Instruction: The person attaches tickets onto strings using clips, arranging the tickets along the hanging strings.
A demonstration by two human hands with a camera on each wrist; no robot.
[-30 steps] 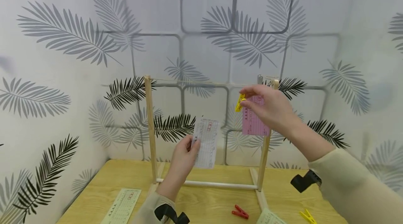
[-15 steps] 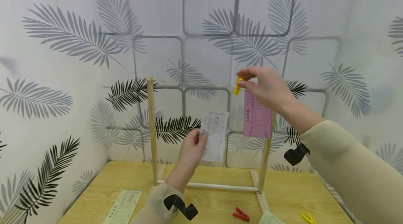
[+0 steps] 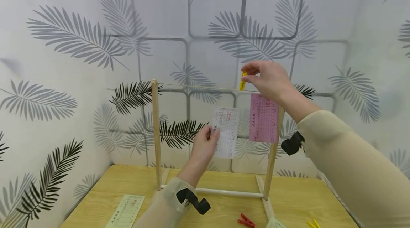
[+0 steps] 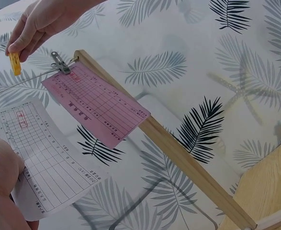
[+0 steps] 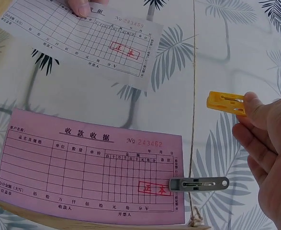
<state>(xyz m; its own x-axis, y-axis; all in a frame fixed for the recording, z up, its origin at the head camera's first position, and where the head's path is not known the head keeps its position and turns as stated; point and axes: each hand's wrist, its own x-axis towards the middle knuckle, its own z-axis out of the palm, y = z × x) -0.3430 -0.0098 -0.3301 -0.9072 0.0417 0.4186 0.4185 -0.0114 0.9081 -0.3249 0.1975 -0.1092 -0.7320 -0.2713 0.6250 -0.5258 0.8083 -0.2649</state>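
Observation:
My left hand (image 3: 205,142) pinches a white receipt slip (image 3: 226,133) by its left edge, upright and a little below the string (image 3: 198,86). Between the thumb and fingers of my right hand (image 3: 267,78) is a yellow clothespin (image 3: 242,82), its lower end close to the string. In the right wrist view that clothespin stands beside the string, with no paper in it. A pink receipt slip (image 5: 92,167) hangs at the string's right end under a grey clothespin (image 5: 197,184), which my right hand hides in the head view.
The string spans two wooden posts (image 3: 156,135) joined low down by a white bar (image 3: 230,193). On the table (image 3: 192,213) lie a pale green slip (image 3: 125,212), a red clothespin (image 3: 246,220) and a second yellow clothespin (image 3: 314,223). Another greenish slip (image 3: 274,223) shows at the bottom edge.
My right hand has risen with the yellow clothespin from in front of the pink slip to string height. My left hand has brought the white slip up and to the right.

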